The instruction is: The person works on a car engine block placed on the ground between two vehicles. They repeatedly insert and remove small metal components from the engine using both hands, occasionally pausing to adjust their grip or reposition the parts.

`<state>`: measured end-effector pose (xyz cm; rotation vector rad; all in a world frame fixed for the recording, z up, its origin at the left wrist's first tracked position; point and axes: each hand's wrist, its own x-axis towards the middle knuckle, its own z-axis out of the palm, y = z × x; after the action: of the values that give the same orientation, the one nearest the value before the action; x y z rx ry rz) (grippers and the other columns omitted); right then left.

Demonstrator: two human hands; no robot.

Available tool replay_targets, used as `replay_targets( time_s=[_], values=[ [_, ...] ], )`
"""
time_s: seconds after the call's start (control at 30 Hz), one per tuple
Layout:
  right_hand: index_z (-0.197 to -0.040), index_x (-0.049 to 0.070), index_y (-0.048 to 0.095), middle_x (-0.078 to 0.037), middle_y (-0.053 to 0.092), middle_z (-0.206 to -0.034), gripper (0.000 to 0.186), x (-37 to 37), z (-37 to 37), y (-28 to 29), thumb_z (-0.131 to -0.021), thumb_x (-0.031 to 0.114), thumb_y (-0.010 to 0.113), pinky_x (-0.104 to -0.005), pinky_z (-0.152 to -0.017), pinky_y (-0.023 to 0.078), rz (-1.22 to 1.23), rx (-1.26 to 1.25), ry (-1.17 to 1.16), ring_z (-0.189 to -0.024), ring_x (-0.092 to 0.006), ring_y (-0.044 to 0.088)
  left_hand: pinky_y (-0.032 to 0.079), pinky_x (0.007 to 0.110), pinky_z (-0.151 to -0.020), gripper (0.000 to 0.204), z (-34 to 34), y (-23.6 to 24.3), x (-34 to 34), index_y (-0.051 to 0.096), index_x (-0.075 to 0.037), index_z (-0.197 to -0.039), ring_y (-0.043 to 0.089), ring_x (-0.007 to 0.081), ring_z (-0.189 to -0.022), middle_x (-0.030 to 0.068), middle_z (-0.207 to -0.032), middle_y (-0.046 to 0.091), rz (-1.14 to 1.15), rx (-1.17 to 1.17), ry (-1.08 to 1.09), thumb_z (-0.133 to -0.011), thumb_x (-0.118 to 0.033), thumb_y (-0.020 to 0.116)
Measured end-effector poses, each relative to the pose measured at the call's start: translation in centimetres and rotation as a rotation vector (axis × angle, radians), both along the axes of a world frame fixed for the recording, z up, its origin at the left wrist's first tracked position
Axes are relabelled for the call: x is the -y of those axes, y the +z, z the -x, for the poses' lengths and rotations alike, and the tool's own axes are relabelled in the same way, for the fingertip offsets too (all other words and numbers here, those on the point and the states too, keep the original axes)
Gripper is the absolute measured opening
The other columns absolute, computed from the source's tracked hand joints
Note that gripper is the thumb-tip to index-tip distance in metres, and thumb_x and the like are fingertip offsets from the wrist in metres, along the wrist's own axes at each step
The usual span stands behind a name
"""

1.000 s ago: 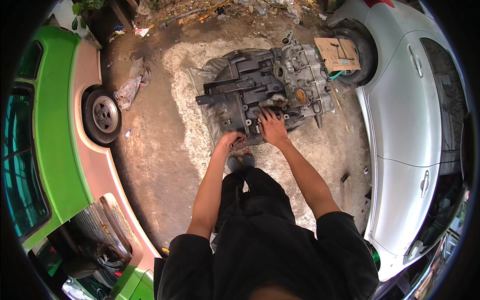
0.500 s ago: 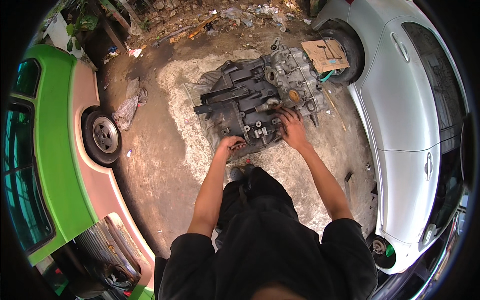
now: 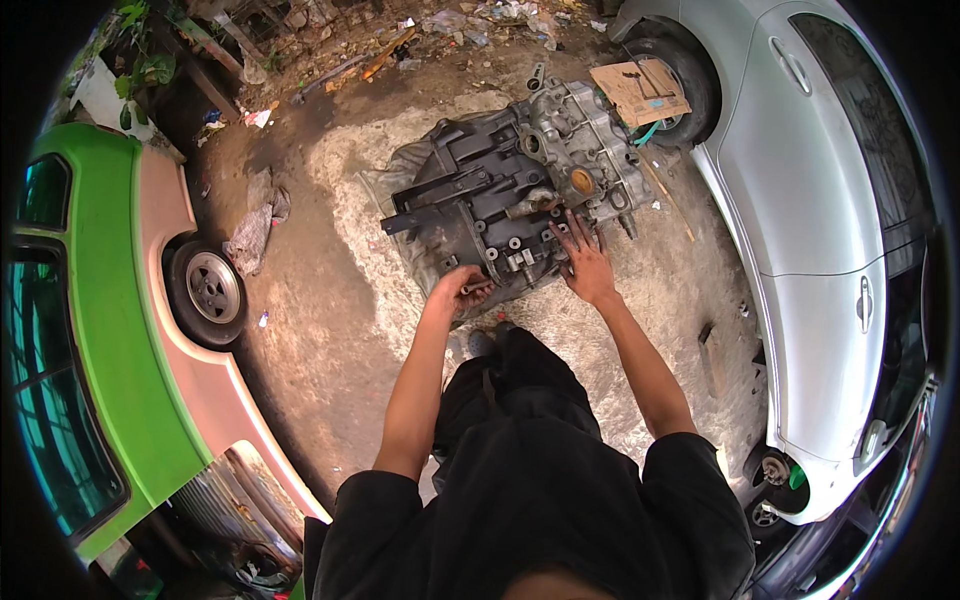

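Observation:
A greasy engine (image 3: 465,180) lies on a grey cloth or sheet (image 3: 382,190) on the ground in front of me, black parts at its left and a bare-metal casting (image 3: 580,130) at its right. My left hand (image 3: 460,287) is at the near left edge of the engine. Its fingers are curled together, and whatever they hold is too small to make out. My right hand (image 3: 585,262) rests with fingers stretched and apart on the near right part of the engine, just below a round tan-coloured opening (image 3: 582,180).
A green and pink vehicle (image 3: 110,330) stands on the left, a silver car (image 3: 800,250) on the right. Cardboard (image 3: 640,95) with tools on it leans by the silver car's wheel. A crumpled rag (image 3: 252,235) lies left of the engine; litter (image 3: 470,30) is strewn behind.
My right hand has drawn back slightly toward me, its fingers now straighter and more spread. The left hand stays at the engine's near edge, still curled. The whole view has shifted a little.

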<state>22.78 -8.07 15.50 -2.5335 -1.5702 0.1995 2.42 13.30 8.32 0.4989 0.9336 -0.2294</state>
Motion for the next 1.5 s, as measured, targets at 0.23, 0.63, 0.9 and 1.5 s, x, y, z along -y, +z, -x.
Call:
replay_targets(
  time_s=[0.23,0.63,0.9,1.5],
  values=[
    [-0.163,0.036,0.019,-0.009,0.014,-0.171,0.104,0.6,-0.4,-2.1,-0.078,0.01,0.073,-0.0527,-0.125,0.026,-0.032,-0.139,-0.004,-0.157,-0.0371,0.014,0.038,0.023,-0.046,0.014,-0.1,3.5,0.8,0.049,0.007,-0.077,0.045,0.0153,-0.057,0.009,-0.073,0.048,0.256,0.061,0.224,-0.082,-0.006,0.053],
    [-0.161,0.033,0.024,-0.014,0.011,-0.169,0.106,-0.3,0.2,-3.0,-0.074,0.01,0.08,-0.0525,-0.124,0.029,-0.152,-0.251,-0.052,-0.156,-0.0414,0.008,0.021,0.018,-0.033,0.034,-1.0,-1.0,-2.7,0.045,0.025,-0.104,0.034,0.0078,-0.048,0.0078,-0.073,0.043,0.337,-0.025,0.123,-0.082,-0.001,0.045],
    [-0.16,0.038,0.025,-0.01,0.009,-0.17,0.103,-0.6,0.6,-4.1,-0.075,0.014,0.08,-0.0497,-0.125,0.032,-0.145,-0.238,-0.109,-0.158,-0.0374,0.004,0.02,0.02,-0.035,0.026,-0.9,-0.4,-2.2,0.049,0.015,-0.098,0.033,0.008,-0.05,0.0058,-0.076,0.041,0.268,-0.044,0.063,-0.079,-0.002,0.046],
    [-0.16,0.039,0.026,-0.01,0.01,-0.17,0.104,-0.4,0.2,-4.0,-0.075,0.011,0.078,-0.0509,-0.123,0.034,-0.124,-0.277,-0.1,-0.157,-0.0377,0.005,0.02,0.023,-0.036,0.025,-1.0,-0.8,-3.8,0.052,0.021,-0.097,0.032,0.0067,-0.042,0.0105,-0.073,0.05,0.349,-0.001,-0.04,-0.085,-0.001,0.05]
  ],
)
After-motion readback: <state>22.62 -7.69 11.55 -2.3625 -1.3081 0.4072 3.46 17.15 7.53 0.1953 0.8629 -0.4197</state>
